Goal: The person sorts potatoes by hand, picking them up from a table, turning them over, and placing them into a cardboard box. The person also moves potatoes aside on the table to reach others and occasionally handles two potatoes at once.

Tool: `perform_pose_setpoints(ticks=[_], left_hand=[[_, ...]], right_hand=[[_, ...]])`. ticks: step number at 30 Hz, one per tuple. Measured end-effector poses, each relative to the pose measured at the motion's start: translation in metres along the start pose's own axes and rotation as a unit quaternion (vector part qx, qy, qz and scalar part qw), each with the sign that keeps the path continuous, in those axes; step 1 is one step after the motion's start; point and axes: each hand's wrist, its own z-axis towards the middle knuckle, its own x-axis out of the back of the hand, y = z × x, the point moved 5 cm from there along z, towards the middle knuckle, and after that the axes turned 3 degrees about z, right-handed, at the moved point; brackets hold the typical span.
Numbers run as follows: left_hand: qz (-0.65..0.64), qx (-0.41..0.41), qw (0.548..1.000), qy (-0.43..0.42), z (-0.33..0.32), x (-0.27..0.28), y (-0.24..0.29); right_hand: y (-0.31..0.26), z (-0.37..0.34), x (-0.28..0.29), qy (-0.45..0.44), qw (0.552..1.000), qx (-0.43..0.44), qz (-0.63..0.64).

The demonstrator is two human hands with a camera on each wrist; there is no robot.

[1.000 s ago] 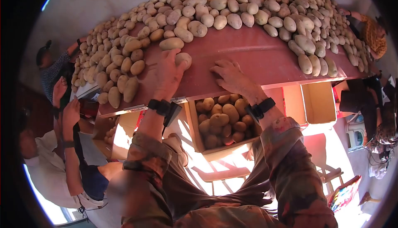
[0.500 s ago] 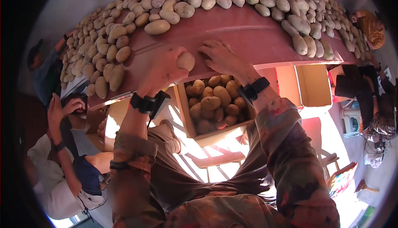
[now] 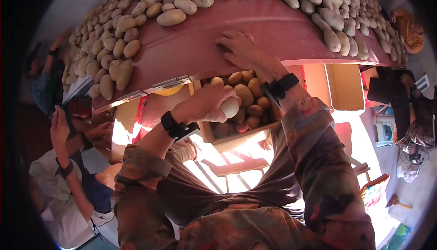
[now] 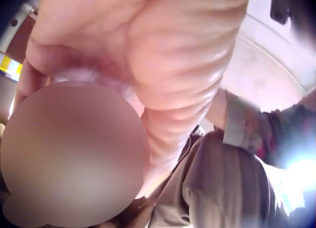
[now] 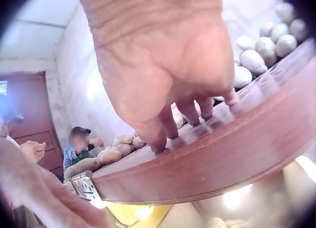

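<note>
In the head view my left hand (image 3: 207, 103) grips a pale potato (image 3: 229, 107) over the left side of a box (image 3: 209, 132) that holds many potatoes (image 3: 244, 95). A blurred round area covers much of the left wrist view, below the palm (image 4: 133, 50). My right hand (image 3: 244, 51) rests its fingertips on the red tabletop (image 3: 200, 45) near the front edge. The right wrist view shows that hand (image 5: 168, 65) with its fingers spread on the surface, holding nothing.
Potatoes (image 3: 186, 6) are heaped along the far and left parts of the table. An empty box (image 3: 345, 90) stands at the right below the edge, another box (image 3: 125, 131) at the left. Other people sit or stand at both sides.
My left hand has carried the potato from the tabletop down and to the right, over the box. My right hand stays on the table, and the view has shifted.
</note>
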Motion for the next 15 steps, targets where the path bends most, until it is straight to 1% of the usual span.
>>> perform_pose_setpoints(ticks=[1,2,4,5,7,8,10,11,12,14,15], left_hand=[[0.035,-0.011,0.999,0.0,0.001,-0.006,-0.001],[0.039,-0.01,0.999,0.007,0.002,-0.012,-0.003],[0.066,-0.052,0.996,-0.023,0.005,-0.024,-0.004],[0.074,-0.048,0.996,-0.01,0.006,-0.023,-0.006],[0.074,-0.078,0.993,-0.04,0.007,-0.023,-0.006],[0.082,-0.074,0.993,-0.028,0.006,-0.017,-0.006],[0.024,-0.082,0.996,0.031,0.007,0.0,-0.003],[0.007,-0.04,0.999,0.009,0.012,0.007,-0.004],[0.013,-0.037,0.999,0.014,0.012,0.01,-0.007],[0.01,-0.104,0.986,0.131,0.008,0.032,0.001],[0.008,-0.038,0.995,0.088,0.009,0.033,-0.005]], right_hand=[[0.001,0.001,-0.001,-0.035,0.999,-0.023,-0.003],[0.001,0.0,0.0,-0.031,0.999,-0.017,-0.007],[-0.001,-0.003,0.002,0.027,1.0,0.009,0.003],[-0.002,-0.003,0.002,0.035,0.999,0.021,-0.002],[-0.001,-0.004,0.002,0.037,0.999,0.019,0.006],[-0.002,-0.004,0.002,0.044,0.999,0.031,0.001],[0.0,-0.004,-0.001,0.045,0.999,0.018,0.008],[0.0,-0.004,-0.002,0.046,0.999,0.022,-0.004],[-0.001,-0.004,-0.005,0.052,0.998,0.028,-0.005],[-0.004,-0.002,-0.006,0.085,0.995,0.034,-0.044],[-0.004,-0.003,-0.006,0.103,0.992,0.045,-0.058]])
